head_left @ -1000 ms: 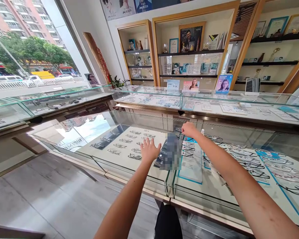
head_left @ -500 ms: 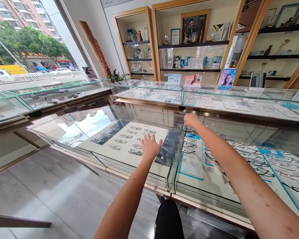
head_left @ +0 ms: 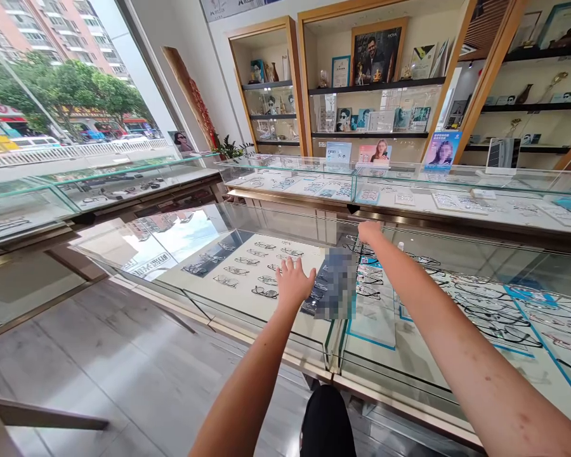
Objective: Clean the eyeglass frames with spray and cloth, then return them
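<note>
My left hand (head_left: 294, 282) lies palm down with its fingers spread on the glass top of a display case (head_left: 197, 297), above rows of eyeglasses (head_left: 235, 270) on a pale board. Stretched out farther, my right hand (head_left: 370, 231) is closed at the far edge of the glass, near where two case sections meet. Its fingers curl away from me, so whatever they hold, if anything, is hidden. Below that hand are dark-framed glasses (head_left: 368, 279) on a blue-edged tray (head_left: 374, 336). A dark, partly blurred panel (head_left: 330, 282) lies inside the case between my hands.
Another glass counter (head_left: 290, 166) with glasses and small signs runs across the back, before wooden shelves (head_left: 295, 82). A side counter (head_left: 124, 184) stands by the window. My knee (head_left: 327, 419) is close to the case's front edge, above a grey floor (head_left: 124, 368).
The view has shifted slightly, so the scene sits farther right in the picture. Both hands keep nearly the same places on the glass. A beige patch beneath my right forearm no longer shows.
</note>
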Action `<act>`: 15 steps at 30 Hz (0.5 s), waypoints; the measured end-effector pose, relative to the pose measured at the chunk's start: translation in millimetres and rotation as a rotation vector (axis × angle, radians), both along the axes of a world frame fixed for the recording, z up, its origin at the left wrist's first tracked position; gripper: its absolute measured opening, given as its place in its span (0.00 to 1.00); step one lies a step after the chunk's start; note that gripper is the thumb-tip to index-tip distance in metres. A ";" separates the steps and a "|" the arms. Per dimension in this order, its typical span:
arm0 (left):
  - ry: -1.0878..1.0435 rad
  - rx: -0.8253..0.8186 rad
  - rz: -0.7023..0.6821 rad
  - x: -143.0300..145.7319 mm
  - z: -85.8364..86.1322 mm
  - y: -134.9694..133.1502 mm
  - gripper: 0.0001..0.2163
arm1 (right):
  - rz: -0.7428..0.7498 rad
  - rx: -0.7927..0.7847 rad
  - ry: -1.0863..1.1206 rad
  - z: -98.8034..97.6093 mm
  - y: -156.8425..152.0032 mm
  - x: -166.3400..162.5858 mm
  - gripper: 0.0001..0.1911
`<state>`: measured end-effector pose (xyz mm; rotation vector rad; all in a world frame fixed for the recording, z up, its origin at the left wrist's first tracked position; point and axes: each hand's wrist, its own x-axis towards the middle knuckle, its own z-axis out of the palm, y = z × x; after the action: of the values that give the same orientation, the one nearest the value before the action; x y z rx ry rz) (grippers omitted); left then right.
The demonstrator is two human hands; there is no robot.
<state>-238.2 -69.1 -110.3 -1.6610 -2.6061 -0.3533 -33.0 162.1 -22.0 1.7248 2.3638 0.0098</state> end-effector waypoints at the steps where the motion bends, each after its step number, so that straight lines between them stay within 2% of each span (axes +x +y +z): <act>1: 0.003 -0.008 -0.001 0.0 0.2 0.1 0.40 | -0.006 0.013 0.021 3.2 -1.3 0.1 0.20; 6: 0.014 -0.054 -0.018 0.6 2.2 0.2 0.42 | 0.001 0.100 0.147 34.3 -15.0 -1.7 0.05; 11: -0.007 -0.041 -0.025 -1.5 2.2 0.6 0.44 | 0.087 0.145 0.324 77.9 -44.5 15.9 0.07; 15: -0.033 0.022 -0.022 -5.4 0.0 3.4 0.43 | 0.145 0.160 0.472 103.4 -78.4 59.2 0.10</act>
<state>-243.7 -65.7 -110.3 -1.6926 -2.5989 -0.4119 26.1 83.8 81.4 1.7784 2.8928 -0.2129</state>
